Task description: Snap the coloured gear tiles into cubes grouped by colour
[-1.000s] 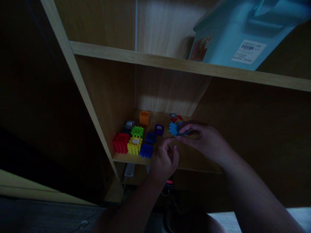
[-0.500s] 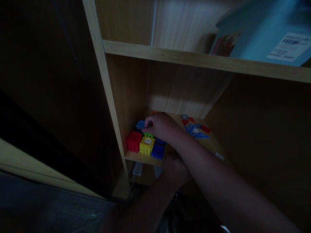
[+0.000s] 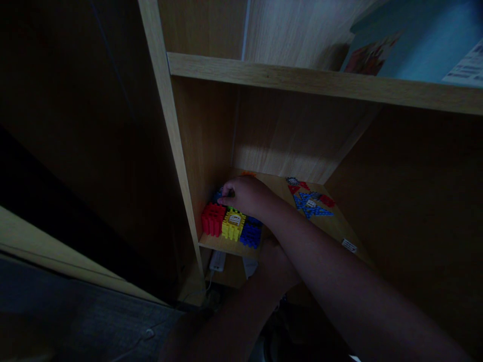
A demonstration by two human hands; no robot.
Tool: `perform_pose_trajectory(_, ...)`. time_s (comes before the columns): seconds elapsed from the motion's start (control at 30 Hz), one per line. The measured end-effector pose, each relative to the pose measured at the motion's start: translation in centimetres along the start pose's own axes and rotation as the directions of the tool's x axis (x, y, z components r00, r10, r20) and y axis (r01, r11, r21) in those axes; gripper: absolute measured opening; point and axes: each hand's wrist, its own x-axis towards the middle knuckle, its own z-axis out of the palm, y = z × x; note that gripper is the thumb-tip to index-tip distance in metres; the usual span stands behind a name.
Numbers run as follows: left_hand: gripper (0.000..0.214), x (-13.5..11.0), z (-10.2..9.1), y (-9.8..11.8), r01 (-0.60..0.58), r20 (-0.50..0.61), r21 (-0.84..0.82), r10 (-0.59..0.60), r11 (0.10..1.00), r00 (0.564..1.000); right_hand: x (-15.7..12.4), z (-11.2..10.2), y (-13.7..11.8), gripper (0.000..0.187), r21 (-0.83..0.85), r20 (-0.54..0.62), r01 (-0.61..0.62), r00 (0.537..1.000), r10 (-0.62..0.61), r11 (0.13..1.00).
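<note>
The blue notched piece (image 3: 217, 195) lay at the far left of the lower shelf (image 3: 275, 185), close to the cabinet's side wall, just behind the red stack (image 3: 213, 219). From where I stood it was just left of the right hand's fingertips, with its right side hidden behind them. The right hand (image 3: 241, 193) had thumb and forefinger drawn into a narrow pinch on that right edge, a small gap showing farther back between the curled fingers. What was under the piece I couldn't make out in the dimness.

The left hand (image 3: 278, 262) was low at the front of the shelf, under the right forearm, well apart from the piece; its fingers were too dark and covered for me to tell whether they were spread or closed. Nearest to it stood the dark blue stack (image 3: 250, 235), with the yellow stack (image 3: 233, 225) between that and the red one. A sliver of a green piece (image 3: 231, 208) peeped out behind the yellow, and a bit of orange (image 3: 248, 173) showed beyond the right hand. Over on the right, blue lattice pieces (image 3: 311, 205) lay flat beside some red pieces (image 3: 327, 200).
</note>
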Motion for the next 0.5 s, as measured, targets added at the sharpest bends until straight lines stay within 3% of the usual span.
perform_pose_trajectory(0.23,0.011,-0.3,0.3,-0.1,-0.029,0.071,-0.041,0.032,0.999,0.997,-0.7,-0.8,0.9,0.029,-0.076,-0.056,-0.02,0.998,0.016,0.997)
perform_pose_trajectory(0.4,0.01,-0.3,0.4,-0.2,-0.085,-0.005,-0.064,0.085,0.994,0.996,-1.4,-1.5,1.1,0.027,-0.089,-0.09,-0.047,0.995,0.039,0.995)
perform_pose_trajectory(0.5,0.011,0.0,0.1,0.0,-0.142,0.002,-0.057,0.143,0.988,0.99,-2.7,-2.3,2.0,0.028,-0.039,-0.2,-0.067,0.978,0.058,0.997)
